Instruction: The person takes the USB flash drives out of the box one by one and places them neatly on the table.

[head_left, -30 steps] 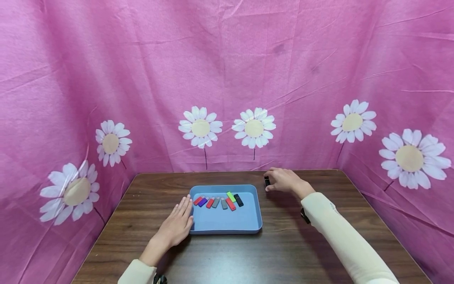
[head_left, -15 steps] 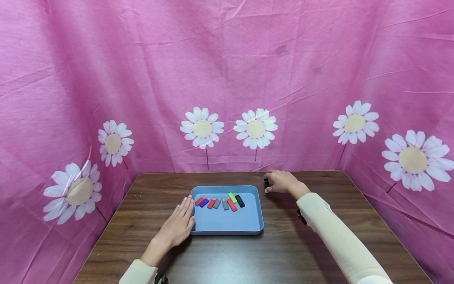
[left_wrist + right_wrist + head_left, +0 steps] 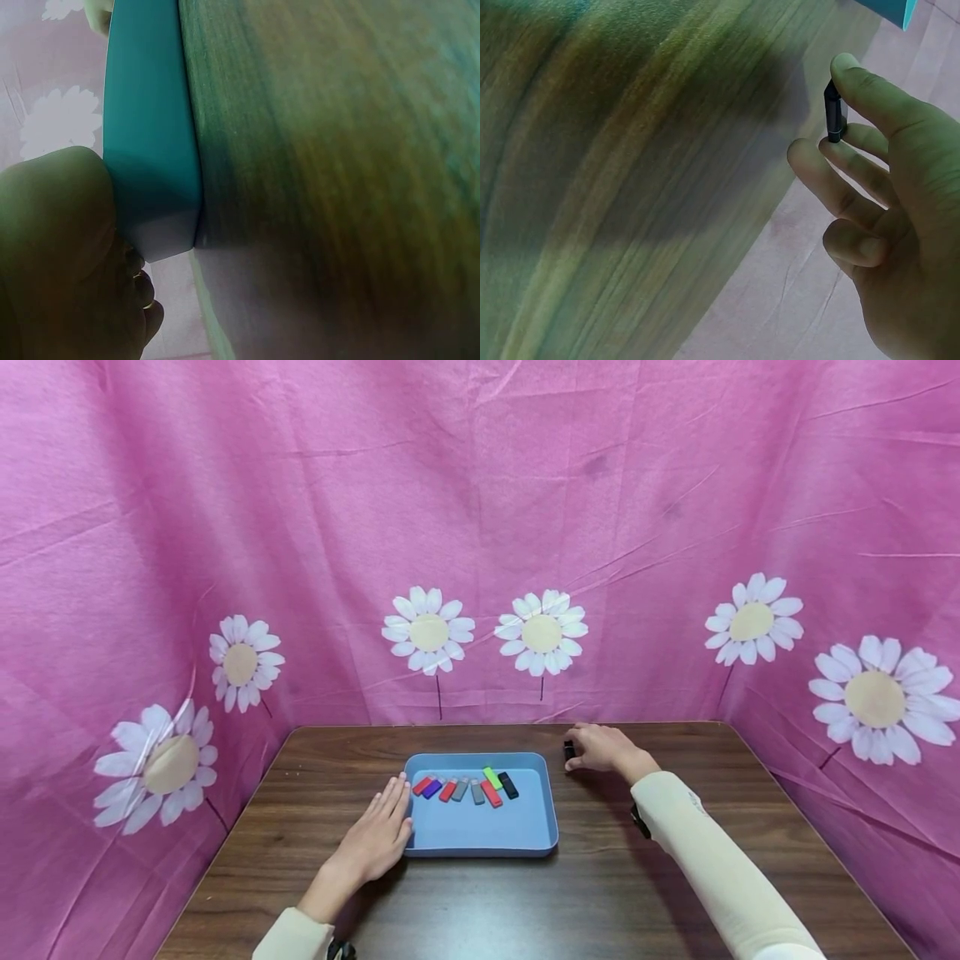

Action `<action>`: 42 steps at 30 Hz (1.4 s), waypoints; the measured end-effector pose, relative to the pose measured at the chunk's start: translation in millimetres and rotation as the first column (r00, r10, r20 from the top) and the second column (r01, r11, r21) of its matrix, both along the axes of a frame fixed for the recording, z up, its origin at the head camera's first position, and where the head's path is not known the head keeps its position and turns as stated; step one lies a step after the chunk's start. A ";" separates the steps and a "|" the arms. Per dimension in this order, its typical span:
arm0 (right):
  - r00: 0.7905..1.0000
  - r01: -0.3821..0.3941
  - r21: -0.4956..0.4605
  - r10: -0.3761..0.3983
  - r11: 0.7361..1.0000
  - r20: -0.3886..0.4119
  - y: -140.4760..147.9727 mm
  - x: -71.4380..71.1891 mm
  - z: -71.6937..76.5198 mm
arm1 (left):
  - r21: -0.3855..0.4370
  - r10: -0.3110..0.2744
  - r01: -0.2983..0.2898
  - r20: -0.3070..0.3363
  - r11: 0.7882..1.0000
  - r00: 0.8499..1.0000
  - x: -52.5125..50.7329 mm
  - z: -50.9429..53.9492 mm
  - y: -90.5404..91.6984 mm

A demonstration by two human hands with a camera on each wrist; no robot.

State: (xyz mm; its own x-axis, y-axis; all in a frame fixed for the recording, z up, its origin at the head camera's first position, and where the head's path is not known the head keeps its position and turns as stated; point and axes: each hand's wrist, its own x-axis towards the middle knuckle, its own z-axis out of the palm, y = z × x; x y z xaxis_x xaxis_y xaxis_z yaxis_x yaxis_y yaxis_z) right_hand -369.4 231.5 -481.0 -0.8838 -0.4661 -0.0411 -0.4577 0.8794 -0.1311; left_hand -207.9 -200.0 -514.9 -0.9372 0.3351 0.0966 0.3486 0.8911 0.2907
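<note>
1. Pink cloth (image 3: 480, 485), printed with white daisies, hanging behind the worktop (image 3: 480, 906) and along its left and right sides; the worktop itself is dark, wood-grained and spans the lower middle.
2. Left hand (image 3: 377, 831), extending from a cream sleeve (image 3: 294, 935); its straight fingers lie along the left wall of the tray and grasp nothing.
3. Tray (image 3: 480, 833), light blue and rectangular, resting on the worktop between the two hands; small sticks lie in its rear half.
4. Contents of the tray, in order: first red stick (image 3: 422, 786); purple stick (image 3: 432, 789); second red stick (image 3: 447, 791); first grey stick (image 3: 461, 790); second grey stick (image 3: 477, 792); third red stick (image 3: 491, 794), with the green stick (image 3: 491, 777) just behind it; black stick (image 3: 508, 786), the rightmost of the group.
5. Held stick (image 3: 569, 751), black, outside the tray, beyond its right wall and near the worktop's rear edge; whether it touches the worktop cannot be told.
6. Right hand (image 3: 606, 748), pinching the held stick between thumb and fingertips; the right wrist view shows the thumb tip at the stick's upper end.
</note>
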 end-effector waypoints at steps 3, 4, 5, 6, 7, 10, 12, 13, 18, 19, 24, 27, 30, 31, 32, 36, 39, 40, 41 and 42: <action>1.000 -0.006 0.002 0.006 1.000 -0.002 1.9 0.5 -1.1 | 0.019 -0.011 0.012 -0.023 1.000 1.000 -0.6 -2.1 -0.6; 1.000 -0.008 0.003 0.008 1.000 -0.002 2.5 0.6 -1.7 | 0.034 -0.017 0.018 -0.030 0.999 0.999 -0.6 -2.9 -1.0; 1.000 -0.010 0.005 0.010 1.000 -0.001 3.0 0.6 -2.4 | 0.028 -0.017 0.018 -0.034 0.999 0.999 -0.7 -3.4 -1.1; 1.000 -0.013 0.004 0.013 1.000 -0.001 3.3 0.6 -3.1 | 0.028 -0.020 0.021 -0.040 0.999 0.999 -1.3 -4.7 -1.5; 1.000 -0.016 0.003 0.016 1.000 -0.001 3.5 0.8 -3.7 | 0.028 -0.019 0.020 -0.039 0.999 0.999 -1.3 -4.3 -1.4; 1.000 -0.017 0.001 0.017 1.000 0.007 3.8 0.8 -6.1 | 0.016 -0.011 0.012 -0.016 1.000 1.000 -1.7 -1.8 -0.5; 1.000 -0.018 0.001 0.018 1.000 0.012 3.9 1.2 -6.9 | -0.005 -0.002 0.002 0.003 1.000 1.000 -2.5 0.0 0.3; 1.000 -0.021 0.002 0.021 1.000 0.013 4.1 1.4 -7.5 | -0.011 0.002 -0.002 0.013 1.000 1.000 -2.3 1.6 0.8; 0.999 -0.029 -0.005 0.029 1.000 0.017 4.4 2.5 -6.5 | -0.016 0.001 -0.001 -0.010 1.000 1.000 -2.1 2.2 0.7; 0.999 -0.030 -0.005 0.030 1.000 0.015 4.5 2.8 -6.0 | -0.011 0.000 0.000 -0.018 1.000 1.000 -1.7 2.6 0.7; 0.999 -0.032 0.007 0.031 0.999 0.018 4.8 4.9 -3.8 | -0.021 0.007 -0.007 0.005 1.000 1.000 -1.0 4.6 1.1; 0.999 -0.031 0.010 0.030 0.999 0.022 5.0 6.2 -4.4 | -0.042 0.012 -0.011 0.012 0.999 1.000 -1.9 0.7 -0.5; 0.999 -0.028 0.008 0.028 1.000 0.022 5.1 7.2 -6.1 | -0.043 0.010 -0.010 0.004 0.999 1.000 -2.3 -1.4 -1.2; 0.999 -0.030 0.007 0.030 1.000 0.020 5.2 7.4 -6.5 | -0.038 0.007 -0.008 -0.003 0.999 1.000 -2.4 -2.0 -1.3; 0.999 -0.032 0.006 0.031 0.999 0.019 5.1 7.9 -6.6 | -0.034 0.003 -0.004 -0.011 0.999 1.000 -2.1 -2.3 -1.2; 0.999 -0.030 -0.002 0.030 1.000 0.021 5.8 9.1 -6.8 | -0.016 -0.001 0.002 0.003 1.000 1.000 -0.1 1.3 0.7; 0.999 -0.034 0.000 0.034 0.999 0.017 7.1 9.3 -6.5 | -0.032 0.004 -0.004 0.016 0.999 1.000 0.1 1.7 0.5; 0.999 -0.033 0.000 0.033 0.999 0.019 7.4 8.8 -6.6 | -0.039 0.007 -0.006 0.019 0.999 1.000 0.2 2.0 0.5; 0.999 -0.033 0.001 0.033 0.999 0.019 7.8 8.3 -6.7 | -0.040 0.008 -0.007 0.019 0.999 1.000 0.4 1.9 0.4; 0.999 -0.032 0.004 0.032 0.999 0.019 8.1 7.6 -6.9 | -0.049 0.011 -0.009 0.024 0.999 1.000 0.3 1.9 0.3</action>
State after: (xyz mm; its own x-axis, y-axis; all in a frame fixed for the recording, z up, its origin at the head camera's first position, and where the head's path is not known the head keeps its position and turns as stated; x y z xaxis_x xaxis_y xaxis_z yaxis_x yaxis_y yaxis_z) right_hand -361.8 239.6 -488.0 -0.8673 -0.4941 -0.0602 -0.4833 0.8648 -0.1359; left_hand -207.5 -199.7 -513.0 -0.9424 0.3295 0.0578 0.3331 0.9079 0.2546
